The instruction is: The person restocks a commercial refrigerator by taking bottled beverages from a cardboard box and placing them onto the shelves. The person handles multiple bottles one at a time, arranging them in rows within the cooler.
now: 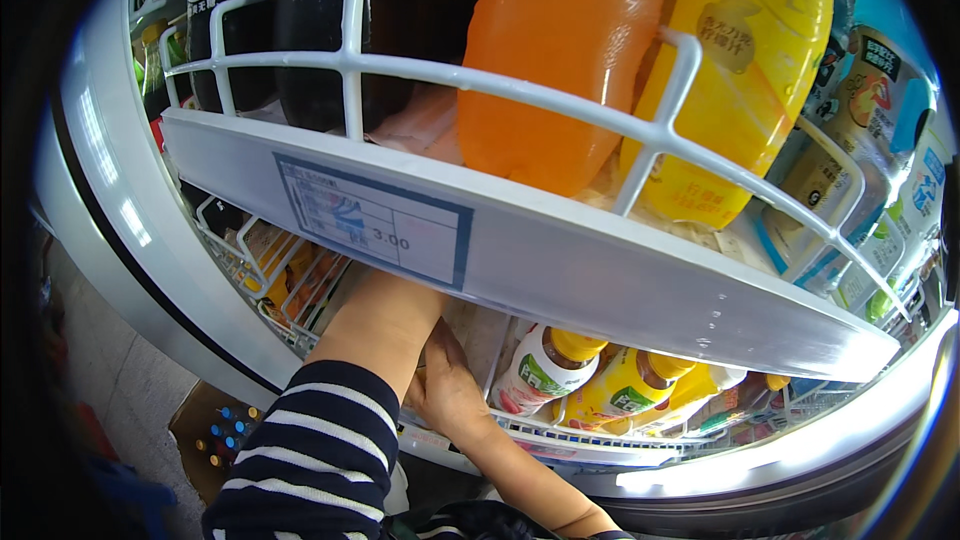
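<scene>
My left forearm, in a dark striped sleeve (315, 457), reaches in under the white shelf front (570, 247) of a drinks cooler. The left hand itself is hidden behind that shelf front. Below it, my right hand (452, 399) is at the lower shelf, its fingers curled and partly covered by the left arm. Whether those fingers grip anything cannot be made out. Just right of this hand, a white bottle with a yellow cap (536, 382) leans back on the lower shelf. Beside it lies a yellow bottle (619, 394), also capped in yellow.
A white wire guard (480, 79) runs along the upper shelf. Behind it stand dark cola bottles (232, 30), an orange drink bottle (547, 67) and a yellow bottle (739, 75). The cooler's frame (112, 157) curves down the left. A cardboard box (186, 427) of capped bottles is on the floor.
</scene>
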Available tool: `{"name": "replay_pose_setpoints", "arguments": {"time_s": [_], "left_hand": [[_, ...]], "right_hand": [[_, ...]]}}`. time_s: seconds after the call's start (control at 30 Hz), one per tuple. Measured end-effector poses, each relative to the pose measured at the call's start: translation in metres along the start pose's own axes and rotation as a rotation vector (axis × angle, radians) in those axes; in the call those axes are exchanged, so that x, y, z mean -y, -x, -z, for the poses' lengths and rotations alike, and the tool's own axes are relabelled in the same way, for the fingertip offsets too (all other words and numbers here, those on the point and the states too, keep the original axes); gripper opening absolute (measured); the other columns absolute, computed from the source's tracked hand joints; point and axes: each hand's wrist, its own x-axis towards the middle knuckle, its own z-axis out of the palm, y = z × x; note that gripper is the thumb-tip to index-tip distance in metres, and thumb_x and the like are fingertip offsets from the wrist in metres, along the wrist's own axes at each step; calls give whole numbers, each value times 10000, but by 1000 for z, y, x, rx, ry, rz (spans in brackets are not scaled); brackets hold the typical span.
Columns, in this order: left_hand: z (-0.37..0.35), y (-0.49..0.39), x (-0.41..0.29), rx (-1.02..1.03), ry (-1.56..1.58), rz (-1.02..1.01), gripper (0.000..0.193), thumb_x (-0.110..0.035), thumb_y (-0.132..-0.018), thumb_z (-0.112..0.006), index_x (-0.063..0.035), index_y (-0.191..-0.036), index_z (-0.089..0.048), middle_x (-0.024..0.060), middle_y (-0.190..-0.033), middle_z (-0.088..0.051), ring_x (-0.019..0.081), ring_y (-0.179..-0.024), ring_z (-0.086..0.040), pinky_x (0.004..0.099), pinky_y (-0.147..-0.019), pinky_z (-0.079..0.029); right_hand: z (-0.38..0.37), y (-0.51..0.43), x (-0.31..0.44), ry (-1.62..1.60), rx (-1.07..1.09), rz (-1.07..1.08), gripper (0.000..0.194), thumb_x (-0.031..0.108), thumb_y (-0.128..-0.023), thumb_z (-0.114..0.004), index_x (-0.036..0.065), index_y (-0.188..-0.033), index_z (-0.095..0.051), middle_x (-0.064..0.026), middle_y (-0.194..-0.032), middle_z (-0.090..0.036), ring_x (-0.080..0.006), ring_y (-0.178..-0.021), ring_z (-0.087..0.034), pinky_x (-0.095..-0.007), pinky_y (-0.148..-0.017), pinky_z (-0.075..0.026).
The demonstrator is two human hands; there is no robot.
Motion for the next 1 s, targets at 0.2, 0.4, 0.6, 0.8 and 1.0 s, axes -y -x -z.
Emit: {"name": "replay_pose_setpoints", "arguments": {"time_s": [0.2, 0.4, 0.6, 0.8, 1.0], "left_hand": [[6, 1, 3, 58, -15, 48, 794, -389, -685, -722, 29, -1283, -408, 257, -1235, -498, 335, -1181, -456, 362, -1000, -363], [37, 42, -51, 101, -180, 23, 876, -424, -673, -723, 33, -1329, -364, 274, -1269, -471, 356, -1228, -424, 365, -1030, -344], [153, 281, -158, 863, -43, -110, 696, -172, -828, -655, 43, -1380, -289, 226, -1368, -391, 265, -1283, -378, 372, -1033, -341], [395, 504, -102, -149, -119, 568, 446, -147, -812, -593, -39, -1241, -532, 142, -1111, -613, 193, -1014, -576, 319, -871, -461], [441, 648, 121, -585, -747, 920, 654, -104, -712, -680, -123, -1313, -424, 230, -1230, -486, 379, -1104, -516, 398, -911, -449]], "right_hand": [[2, 0, 4, -47, -61, 48, 630, 190, -802, -659, -104, -1277, -368, -319, -1196, -471, -458, -1107, -477, -433, -953, -414], [-11, 10, 10, 55, -27, 54, 607, 186, -796, -666, -66, -1285, -409, -272, -1246, -492, -396, -1135, -504, -407, -966, -411], [16, 54, -7, -281, -229, 35, 465, 87, -826, -570, -65, -1253, -465, -209, -1247, -522, -303, -1163, -501, -411, -1005, -368], [-16, 79, 91, -329, 119, 334, 316, 99, -863, -513, -90, -1115, -541, -223, -1110, -589, -323, -1057, -561, -422, -957, -415], [-150, 100, 140, -191, 777, 198, 294, 26, -771, -644, 20, -1062, -605, -150, -1093, -608, -300, -1031, -574, -352, -894, -448]]}}
